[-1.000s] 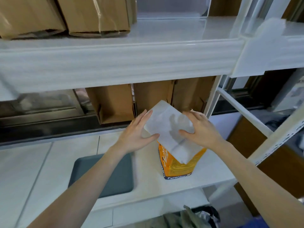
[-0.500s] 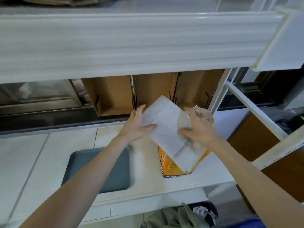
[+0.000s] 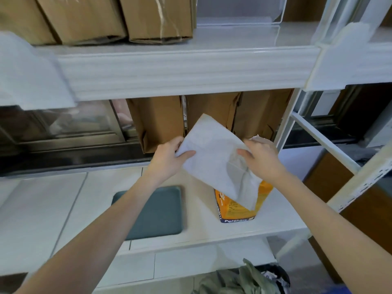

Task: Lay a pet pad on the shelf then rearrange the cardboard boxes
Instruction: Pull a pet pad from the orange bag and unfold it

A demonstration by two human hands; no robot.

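A folded white pet pad [image 3: 214,153] is held tilted in the air above an orange pet-pad package [image 3: 239,205] that stands on the lower white shelf [image 3: 203,228]. My left hand [image 3: 169,158] grips the pad's left edge, thumb on top. My right hand [image 3: 261,158] pinches its right side. Three brown cardboard boxes [image 3: 159,122] stand at the back of the lower shelf behind the pad. More cardboard boxes [image 3: 157,18] sit on the upper shelf [image 3: 186,68].
A dark teal tray [image 3: 154,213] lies on the lower shelf left of the package. A clear plastic bin [image 3: 239,11] sits on the upper shelf at right. White shelf posts and a diagonal brace [image 3: 324,143] stand to the right. Crumpled cloth [image 3: 235,281] lies below.
The view dipped and rose again. Both hands kept hold of the pad; the right hand's fingers shifted from its edge onto its face and the pad lifted slightly.
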